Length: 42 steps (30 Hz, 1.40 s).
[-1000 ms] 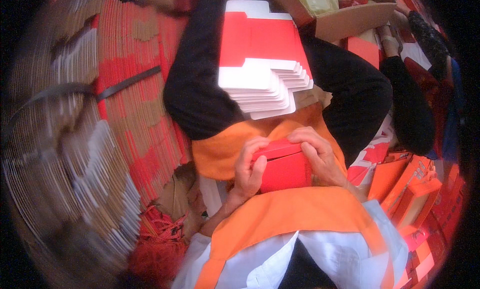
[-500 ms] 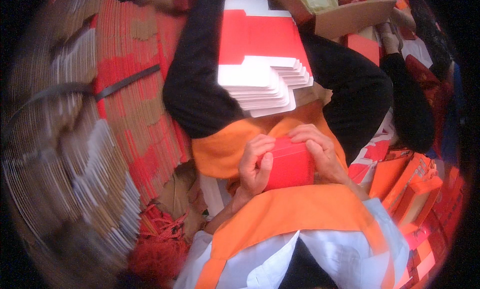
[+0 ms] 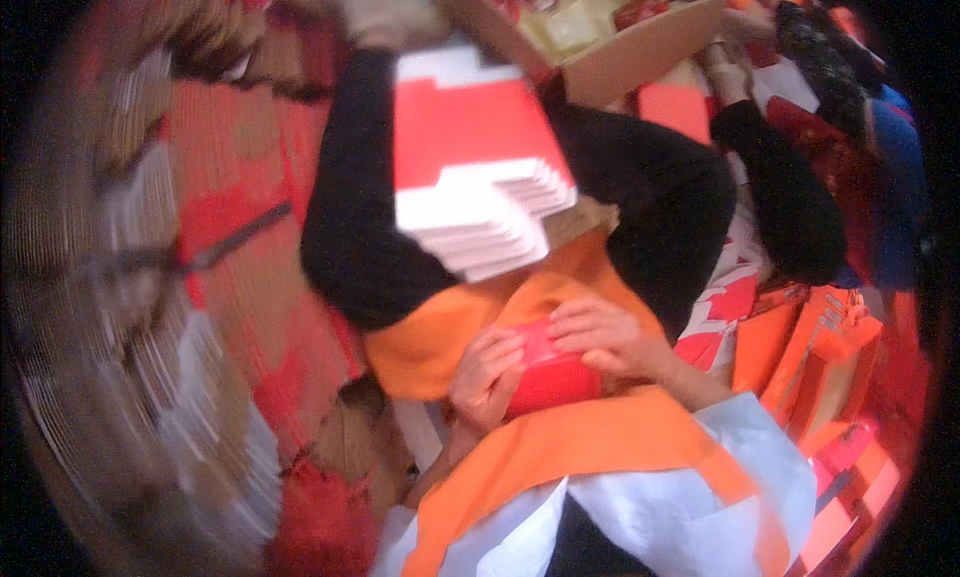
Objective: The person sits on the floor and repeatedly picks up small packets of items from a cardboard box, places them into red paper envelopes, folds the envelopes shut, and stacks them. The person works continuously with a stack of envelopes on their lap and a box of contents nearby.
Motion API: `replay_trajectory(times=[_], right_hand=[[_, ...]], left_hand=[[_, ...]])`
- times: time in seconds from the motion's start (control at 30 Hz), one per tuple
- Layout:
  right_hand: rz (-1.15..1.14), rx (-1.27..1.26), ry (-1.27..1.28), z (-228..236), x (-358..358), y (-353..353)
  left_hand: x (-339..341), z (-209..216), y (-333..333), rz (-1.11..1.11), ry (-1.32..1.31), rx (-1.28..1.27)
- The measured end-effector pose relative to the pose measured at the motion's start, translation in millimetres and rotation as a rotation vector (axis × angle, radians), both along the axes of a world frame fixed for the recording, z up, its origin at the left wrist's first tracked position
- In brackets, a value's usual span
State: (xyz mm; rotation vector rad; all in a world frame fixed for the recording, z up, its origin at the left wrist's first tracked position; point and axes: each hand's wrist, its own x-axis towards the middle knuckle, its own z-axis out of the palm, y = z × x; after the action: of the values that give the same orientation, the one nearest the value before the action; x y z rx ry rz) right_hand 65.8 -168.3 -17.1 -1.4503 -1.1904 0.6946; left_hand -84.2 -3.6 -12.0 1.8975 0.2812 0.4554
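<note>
A small red box [image 3: 553,385] is held low in front of my orange apron [image 3: 590,442]. My left hand [image 3: 486,377] grips its left side with the fingers bent over the top edge. My right hand [image 3: 607,341] is curled over its upper right side, hiding that corner. Beyond them, a stack of flat red-and-white carton blanks [image 3: 470,127] rests between my black-trousered legs. Motion blur softens the details.
Bundled flat cardboard blanks [image 3: 235,247] stand along the left, with red cord [image 3: 318,517] nearer me. An open carton [image 3: 640,62] with small packets is at the far side. Another person's dark sleeve [image 3: 785,197] shows right, near orange boxes [image 3: 810,352].
The view has shifted, so the carton stack appears lower and further left. My right hand has moved across the top of the red box; both hands still hold it.
</note>
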Motion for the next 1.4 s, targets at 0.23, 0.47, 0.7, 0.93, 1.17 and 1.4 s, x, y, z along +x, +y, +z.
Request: replay_trajectory(times=[0.23,0.47,0.7,0.93,1.17,1.4], right_hand=[[0.087,0.007,-0.159,17.6,13.5,-15.2],[-0.071,-0.162,0.228,20.2,6.7,-5.6],[-0.128,-0.06,0.441,-11.8,3.3,10.3],[-0.165,-0.051,0.488,-16.4,-0.6,8.8],[-0.182,-0.055,0.438,-9.3,-0.8,13.6],[-0.151,-0.003,0.44,-16.1,-3.6,-0.1]], left_hand=[[9.7,5.6,-10.9,0.027,0.019,-0.102],[17.0,1.2,-11.5,0.008,0.056,-0.053],[18.2,-16.2,-7.8,0.078,0.183,-0.212],[18.6,-15.4,-9.3,0.078,0.134,-0.266],[16.0,-15.9,-7.9,0.086,0.13,-0.24],[17.5,-7.4,-11.1,0.051,0.115,-0.206]])
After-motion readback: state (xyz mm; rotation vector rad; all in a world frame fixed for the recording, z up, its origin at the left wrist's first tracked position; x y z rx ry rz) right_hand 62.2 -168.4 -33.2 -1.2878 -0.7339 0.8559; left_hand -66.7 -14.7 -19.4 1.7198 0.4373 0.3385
